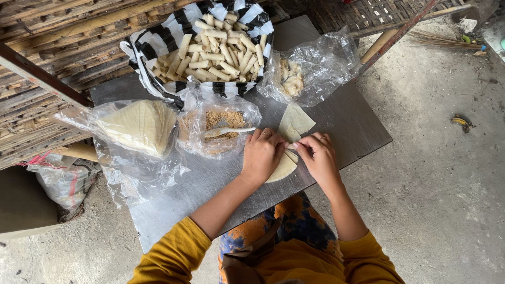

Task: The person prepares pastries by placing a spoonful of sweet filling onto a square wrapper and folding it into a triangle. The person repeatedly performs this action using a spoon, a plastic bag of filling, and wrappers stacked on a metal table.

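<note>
There, the left hand (261,154) lay flat with fingers together on the pale wrapper (284,167), while the right hand (319,158) pinched its edge just beside the left fingertips. The wrapper sat between and under both hands, its long axis running from the person toward a second wrapper piece (296,121) lying beyond the fingers on the metal table (347,121). Further out stood one spoon (227,131) in a bag of crumbly filling (223,122), one bag of stacked wrappers (139,126), one small clear bag (310,68), and one striped bag of many finished rolls (215,50).

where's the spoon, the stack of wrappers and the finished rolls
spoon (230,130), head view, on its pale handle in the crumb bag
stack of wrappers (139,126), head view, middle of the folded stack
finished rolls (218,50), head view, centre of the pile
</note>
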